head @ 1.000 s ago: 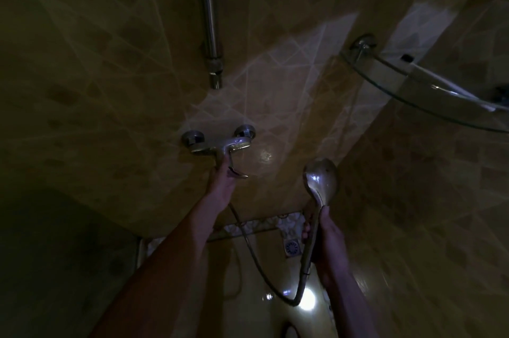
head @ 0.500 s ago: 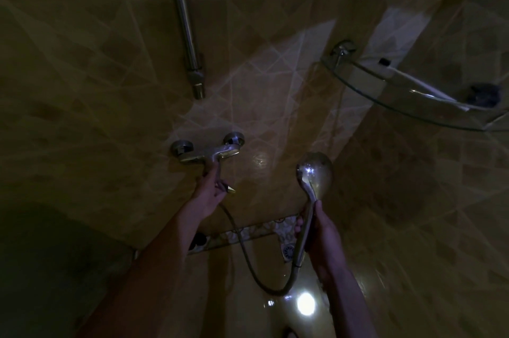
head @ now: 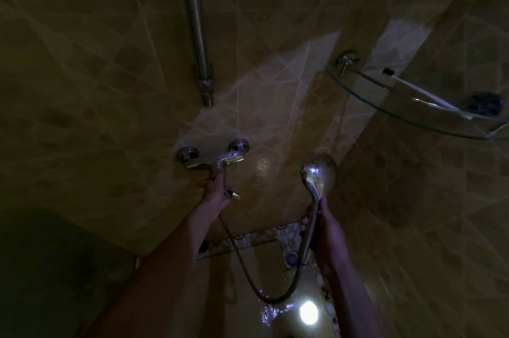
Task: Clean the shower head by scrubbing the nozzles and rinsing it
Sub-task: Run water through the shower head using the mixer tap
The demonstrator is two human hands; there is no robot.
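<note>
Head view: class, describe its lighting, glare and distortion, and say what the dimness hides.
Head view: very dim, with a paler light patch on the tiled wall; hard glare on the wet floor and a glint on the shower head; wide-angle bending curves the glass shelf; the left hand at the mixer tap is murky, its grip unclear.

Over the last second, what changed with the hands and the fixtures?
Nothing clear: only the view shifted. The left hand still grips the chrome wall tap's lever, and the right hand still holds the chrome handheld shower head upright by its handle.
</note>
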